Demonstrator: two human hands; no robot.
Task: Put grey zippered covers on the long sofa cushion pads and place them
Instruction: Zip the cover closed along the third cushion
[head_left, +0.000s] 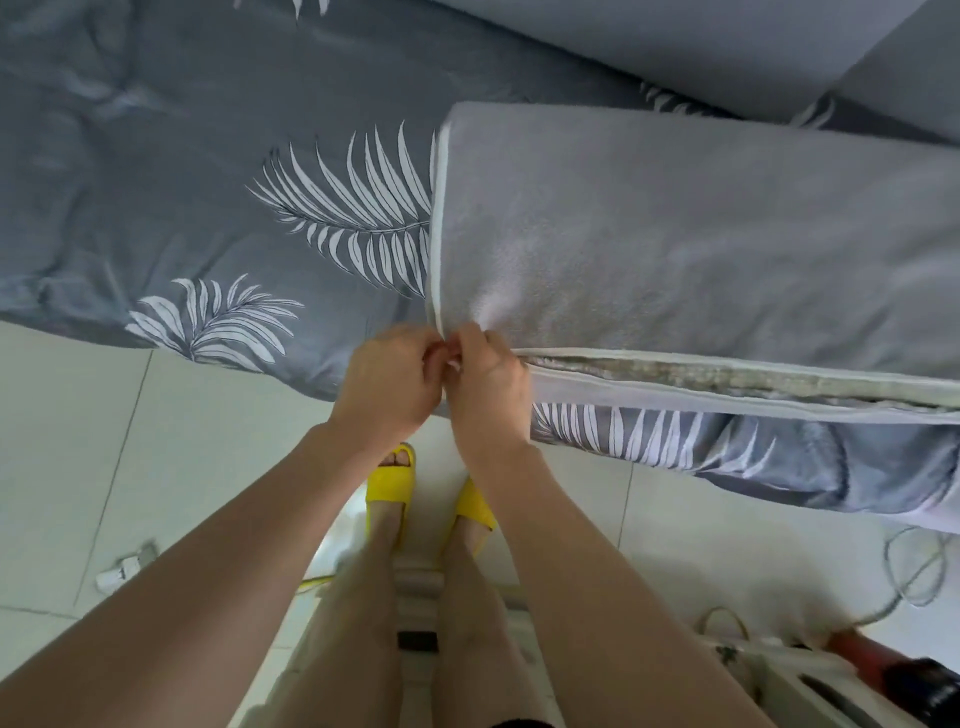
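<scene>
Nearest, below the fingers, a pair of yellow slippers (389, 488) stood on a pale tiled floor (78, 415), with a loop of grey cable (919, 566) lying well off to the right. Above them the left hand (387, 376) and right hand (485, 384) met knuckle to knuckle, the fingers (470, 338) of both curled and pinching the near left corner of the grey cover (675, 239). What small part they pinched there was too hidden to tell.

The covered cushion lay flat, its long axis running from the fingers away to the right and out of view, its short end facing left. The cover looked soft and towel-like, a rounded oblong edged with white piping (439, 223). Along its near long side, starting just right of the fingers, the zip opening (727, 376) gaped, and a mottled greenish strip of the pad (753, 371) showed inside.

The cushion rested on a smooth dark grey sheet (208, 182) printed with white fern leaves, spreading left of and beyond the fingers. Farthest off lay plain grey sofa cushions (675, 47).
</scene>
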